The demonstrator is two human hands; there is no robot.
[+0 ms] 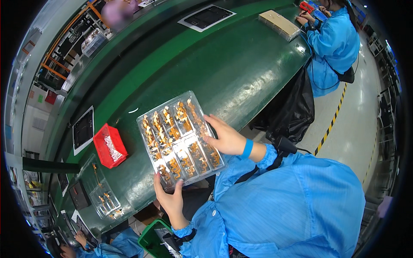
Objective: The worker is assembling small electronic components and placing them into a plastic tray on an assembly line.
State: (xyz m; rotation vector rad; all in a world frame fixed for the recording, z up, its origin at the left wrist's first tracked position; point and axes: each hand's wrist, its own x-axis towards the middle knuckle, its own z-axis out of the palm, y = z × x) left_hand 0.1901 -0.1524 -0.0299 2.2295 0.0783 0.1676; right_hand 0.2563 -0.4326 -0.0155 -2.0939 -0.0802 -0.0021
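A clear plastic tray (165, 105) with rows of long compartments is held between my two hands, tilted over the near edge of the green table. Small orange-and-white flexible circuit strips (183, 115) fill the compartments. My left hand (169, 200) grips the tray's near edge, thumb and fingers at its lower left corner. On the right side, my right hand (228, 136) clasps the long edge, the thumb lying over the rim. The fingers beneath the tray are hidden.
Left of the tray stands a red bin (99, 146) of small white pieces. Farther left lies another clear tray (105, 200) with a few strips. A cardboard-coloured box (279, 24) sits at the far right, near a co-worker in blue (333, 41). Below is a green bin (150, 241).
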